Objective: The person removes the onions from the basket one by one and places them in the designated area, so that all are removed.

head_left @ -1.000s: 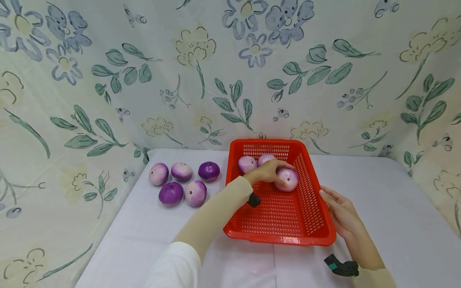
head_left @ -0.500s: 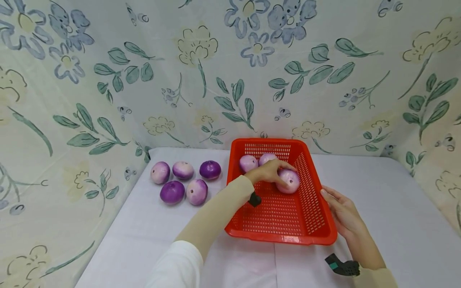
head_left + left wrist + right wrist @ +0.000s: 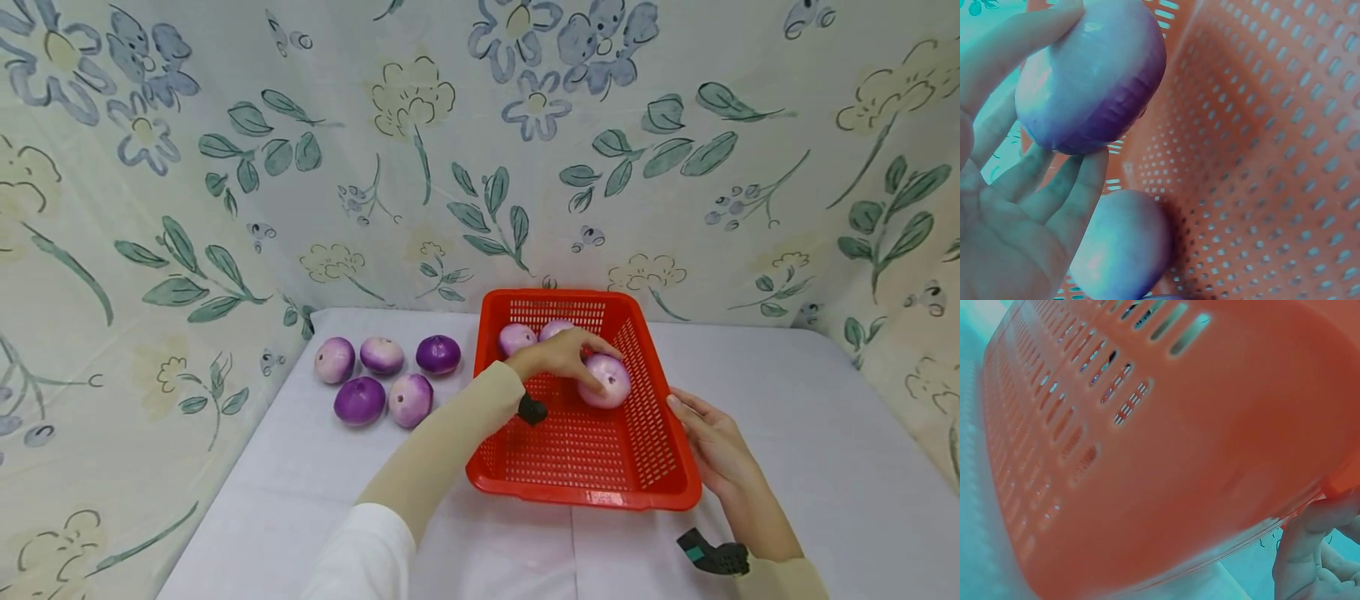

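Currently the red basket point(image 3: 645, 467) sits on the table, right hand point(image 3: 712, 446) resting flat against its side. Left hand point(image 3: 558, 358) cups an onion point(image 3: 606, 381) just above the floor; best to lower it beside two onions point(image 3: 517, 337) before uncurling.

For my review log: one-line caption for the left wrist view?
Left hand holds a purple onion inside the red basket, above another onion.
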`<action>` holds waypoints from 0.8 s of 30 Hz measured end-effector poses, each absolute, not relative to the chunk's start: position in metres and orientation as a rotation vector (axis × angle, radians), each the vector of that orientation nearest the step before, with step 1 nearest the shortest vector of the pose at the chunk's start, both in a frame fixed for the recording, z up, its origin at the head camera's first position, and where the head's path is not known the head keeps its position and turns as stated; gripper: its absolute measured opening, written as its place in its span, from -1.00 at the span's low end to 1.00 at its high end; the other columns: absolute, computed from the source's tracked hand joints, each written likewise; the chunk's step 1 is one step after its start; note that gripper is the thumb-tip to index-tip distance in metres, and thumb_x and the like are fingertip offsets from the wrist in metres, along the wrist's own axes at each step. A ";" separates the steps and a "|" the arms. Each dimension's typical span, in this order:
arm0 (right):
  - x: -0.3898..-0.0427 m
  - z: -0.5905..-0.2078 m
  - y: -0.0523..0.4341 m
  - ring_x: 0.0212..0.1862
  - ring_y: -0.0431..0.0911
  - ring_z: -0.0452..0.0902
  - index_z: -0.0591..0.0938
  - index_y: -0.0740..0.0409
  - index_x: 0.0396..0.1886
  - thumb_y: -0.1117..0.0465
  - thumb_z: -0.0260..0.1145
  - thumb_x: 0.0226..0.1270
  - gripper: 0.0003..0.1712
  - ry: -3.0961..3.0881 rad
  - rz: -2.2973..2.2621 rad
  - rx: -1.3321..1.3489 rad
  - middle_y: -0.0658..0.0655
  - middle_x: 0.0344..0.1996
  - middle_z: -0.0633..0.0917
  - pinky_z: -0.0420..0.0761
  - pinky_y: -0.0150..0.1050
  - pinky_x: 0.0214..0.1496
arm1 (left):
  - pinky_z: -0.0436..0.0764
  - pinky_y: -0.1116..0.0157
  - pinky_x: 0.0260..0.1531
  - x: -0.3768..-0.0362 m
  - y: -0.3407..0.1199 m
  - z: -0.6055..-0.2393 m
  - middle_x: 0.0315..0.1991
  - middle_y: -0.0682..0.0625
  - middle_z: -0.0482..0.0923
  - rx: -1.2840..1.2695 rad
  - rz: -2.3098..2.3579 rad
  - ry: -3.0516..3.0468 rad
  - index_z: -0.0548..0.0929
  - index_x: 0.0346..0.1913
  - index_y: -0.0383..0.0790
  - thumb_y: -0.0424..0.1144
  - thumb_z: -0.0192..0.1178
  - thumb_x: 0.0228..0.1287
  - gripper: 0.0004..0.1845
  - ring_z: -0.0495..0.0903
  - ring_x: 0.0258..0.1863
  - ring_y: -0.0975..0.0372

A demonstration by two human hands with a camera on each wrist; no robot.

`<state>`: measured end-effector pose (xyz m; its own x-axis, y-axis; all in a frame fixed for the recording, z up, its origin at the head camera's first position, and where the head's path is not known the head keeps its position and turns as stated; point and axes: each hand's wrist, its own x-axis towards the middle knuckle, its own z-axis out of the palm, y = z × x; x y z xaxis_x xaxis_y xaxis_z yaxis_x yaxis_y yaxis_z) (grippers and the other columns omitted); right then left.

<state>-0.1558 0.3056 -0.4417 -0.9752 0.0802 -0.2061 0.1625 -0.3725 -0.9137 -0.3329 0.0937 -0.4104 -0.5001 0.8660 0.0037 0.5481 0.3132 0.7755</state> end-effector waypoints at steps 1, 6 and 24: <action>-0.156 -0.442 0.306 -0.14 -0.22 0.67 0.60 -0.19 0.01 0.12 0.22 0.50 -0.83 1.729 -2.541 0.336 -0.11 -0.14 0.72 0.68 -0.27 -0.06 | 0.50 0.52 -0.02 -0.332 0.093 -0.408 0.13 0.07 0.62 1.255 1.039 2.166 0.65 0.23 -0.15 -0.31 0.54 0.07 -0.41 0.52 -0.02 0.34; -0.157 -0.440 0.306 -0.13 -0.22 0.66 0.59 -0.20 0.02 0.11 0.24 0.49 -0.82 1.720 -2.535 0.348 -0.13 -0.14 0.72 0.68 -0.27 -0.06 | 0.54 0.50 -0.05 -0.326 0.087 -0.394 0.11 0.14 0.61 1.213 1.065 2.147 0.66 0.22 -0.06 -0.25 0.53 0.09 -0.43 0.53 0.01 0.30; -0.156 -0.442 0.305 -0.15 -0.21 0.67 0.65 -0.21 -0.05 0.13 0.23 0.50 -0.84 1.708 -2.561 0.330 -0.10 -0.16 0.73 0.69 -0.28 -0.08 | 0.61 0.37 -0.05 -0.311 0.053 -0.367 0.09 0.21 0.60 1.168 1.268 2.101 0.66 0.23 0.00 -0.17 0.54 0.05 -0.40 0.58 0.02 0.24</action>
